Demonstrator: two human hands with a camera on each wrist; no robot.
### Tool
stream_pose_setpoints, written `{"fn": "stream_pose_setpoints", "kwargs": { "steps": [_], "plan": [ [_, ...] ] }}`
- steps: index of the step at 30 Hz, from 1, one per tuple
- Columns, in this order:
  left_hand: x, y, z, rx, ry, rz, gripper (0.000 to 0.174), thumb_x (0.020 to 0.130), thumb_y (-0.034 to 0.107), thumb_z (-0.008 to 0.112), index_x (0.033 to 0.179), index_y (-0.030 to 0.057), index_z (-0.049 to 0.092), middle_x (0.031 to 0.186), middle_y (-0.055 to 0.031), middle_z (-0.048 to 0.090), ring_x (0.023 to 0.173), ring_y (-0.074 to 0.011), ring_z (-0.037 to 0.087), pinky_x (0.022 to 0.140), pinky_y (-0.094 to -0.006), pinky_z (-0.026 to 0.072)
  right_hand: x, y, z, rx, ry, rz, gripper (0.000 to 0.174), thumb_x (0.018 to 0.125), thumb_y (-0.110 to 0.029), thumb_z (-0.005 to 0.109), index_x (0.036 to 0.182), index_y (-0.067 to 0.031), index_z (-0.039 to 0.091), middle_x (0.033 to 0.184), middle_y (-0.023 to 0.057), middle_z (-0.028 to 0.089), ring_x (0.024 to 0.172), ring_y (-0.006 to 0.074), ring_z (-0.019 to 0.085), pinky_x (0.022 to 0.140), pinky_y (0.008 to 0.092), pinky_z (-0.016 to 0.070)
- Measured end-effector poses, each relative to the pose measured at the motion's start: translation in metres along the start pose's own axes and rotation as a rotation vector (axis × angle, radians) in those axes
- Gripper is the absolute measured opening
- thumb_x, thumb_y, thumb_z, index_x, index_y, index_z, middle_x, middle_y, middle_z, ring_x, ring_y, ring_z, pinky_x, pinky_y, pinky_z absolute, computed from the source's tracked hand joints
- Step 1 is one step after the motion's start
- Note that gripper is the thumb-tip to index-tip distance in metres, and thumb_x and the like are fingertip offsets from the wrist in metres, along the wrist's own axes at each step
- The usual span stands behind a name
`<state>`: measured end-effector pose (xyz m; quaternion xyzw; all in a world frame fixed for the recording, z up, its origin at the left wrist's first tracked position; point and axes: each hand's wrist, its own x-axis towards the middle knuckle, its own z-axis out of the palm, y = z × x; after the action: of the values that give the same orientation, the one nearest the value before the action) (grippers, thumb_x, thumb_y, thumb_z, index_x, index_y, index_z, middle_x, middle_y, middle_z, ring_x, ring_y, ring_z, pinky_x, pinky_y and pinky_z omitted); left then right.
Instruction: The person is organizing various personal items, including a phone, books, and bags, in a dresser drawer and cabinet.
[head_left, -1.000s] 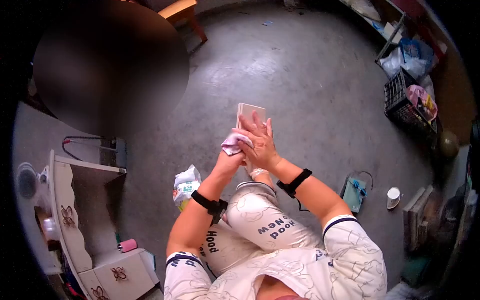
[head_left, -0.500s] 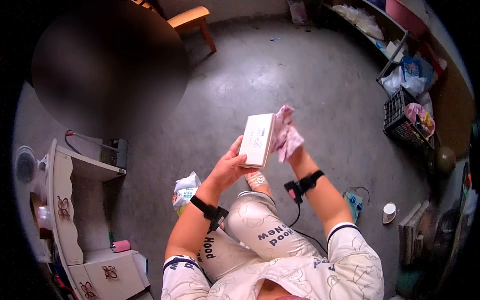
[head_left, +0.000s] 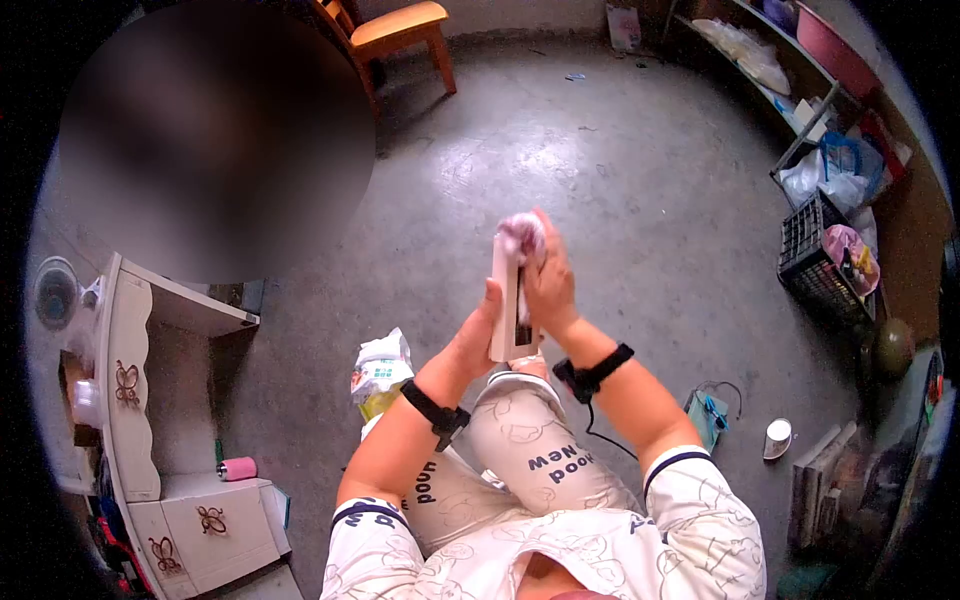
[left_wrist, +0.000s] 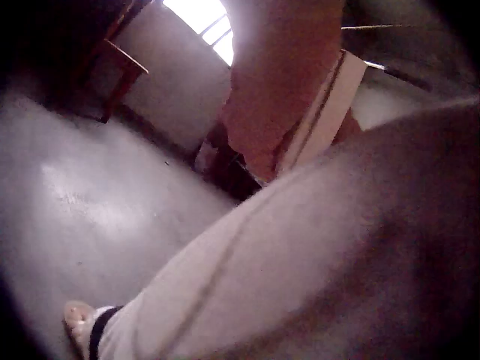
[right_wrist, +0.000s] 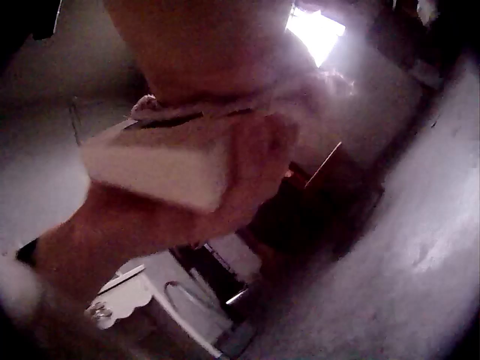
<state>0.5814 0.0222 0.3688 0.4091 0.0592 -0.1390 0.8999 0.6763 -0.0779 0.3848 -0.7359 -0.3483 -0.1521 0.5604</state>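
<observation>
Fingers of our left hand (head_left: 470,335) curl round the white box (head_left: 503,310) at twelve o'clock; our right hand (head_left: 551,285), nearly straight, presses pink cloth (head_left: 519,232) against it. Uneven pressure could dislodge the box.

- Shirt (head_left: 600,540): pale, short-sleeved fabric bore fine line drawings and dark lettering.
- Left sleeve (head_left: 375,540) and right sleeve (head_left: 710,500): a narrow navy band ran near each lower edge.
- Trousers (head_left: 515,430): pale cloth carried matching outlines; dark print included "New", and a dark band marked the hem.
- Left strap (head_left: 425,402) and right strap (head_left: 608,367): both were black, with compact dark housings.
- Cable (head_left: 603,436): thin and black, it ran from the right strap's housing.
</observation>
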Motion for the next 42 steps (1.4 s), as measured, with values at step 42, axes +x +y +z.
{"fn": "stream_pose_setpoints", "kwargs": {
  "steps": [42],
  "plan": [
    [-0.014,0.029,-0.013,-0.083,0.454,0.326,0.037,0.089,0.031,0.045,0.107,-0.0001,0.05,0.098,-0.0091,0.059,0.086,-0.019,0.059,0.08,-0.0334,0.0481,-0.021,-0.015,-0.051,1.0,-0.591,0.85,0.067,0.08,-0.03,0.057,0.132,-0.0017,0.026,0.121,0.013,0.044,0.108,0.0191,0.045,0.09,0.0298,0.0382]
  ]
}}
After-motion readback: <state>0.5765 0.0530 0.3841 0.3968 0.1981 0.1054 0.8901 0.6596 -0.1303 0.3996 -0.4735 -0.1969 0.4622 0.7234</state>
